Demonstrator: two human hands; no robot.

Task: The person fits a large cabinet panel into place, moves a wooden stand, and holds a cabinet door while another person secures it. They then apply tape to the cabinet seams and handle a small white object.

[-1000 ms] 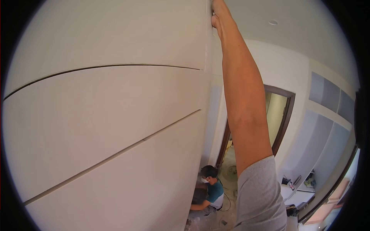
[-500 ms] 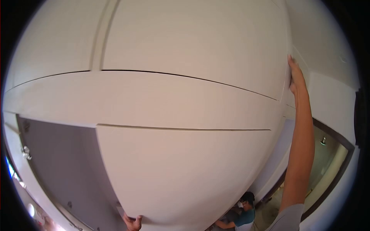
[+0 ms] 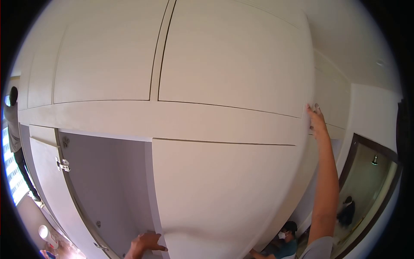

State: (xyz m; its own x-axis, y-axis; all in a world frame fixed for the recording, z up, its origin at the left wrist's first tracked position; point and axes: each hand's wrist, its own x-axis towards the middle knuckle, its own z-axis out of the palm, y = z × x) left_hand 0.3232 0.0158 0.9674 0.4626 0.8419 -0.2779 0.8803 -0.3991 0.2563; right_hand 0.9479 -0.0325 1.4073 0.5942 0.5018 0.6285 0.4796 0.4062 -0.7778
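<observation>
The right hand point(image 3: 316, 118) reaches up with its fingers spread flat, pressed against the right edge of a tall wardrobe point(image 3: 224, 56), at the height of the thin seam below its upper doors. The left hand point(image 3: 144, 245) sits low in the view, its fingers curled around the near edge of the lower door point(image 3: 224, 190), gripping it. This door is a broad, smooth, matte off-white panel with a faint grain and straight, square edges. To its left the wardrobe stands open, showing a plain grey interior point(image 3: 112, 181) and a small metal hinge point(image 3: 63, 165) on the side panel. At bottom right a masked person point(image 3: 288, 241) in a teal shirt crouches near a dark-framed doorway point(image 3: 371, 172). Another person point(image 3: 15, 138) stands at the far left.
</observation>
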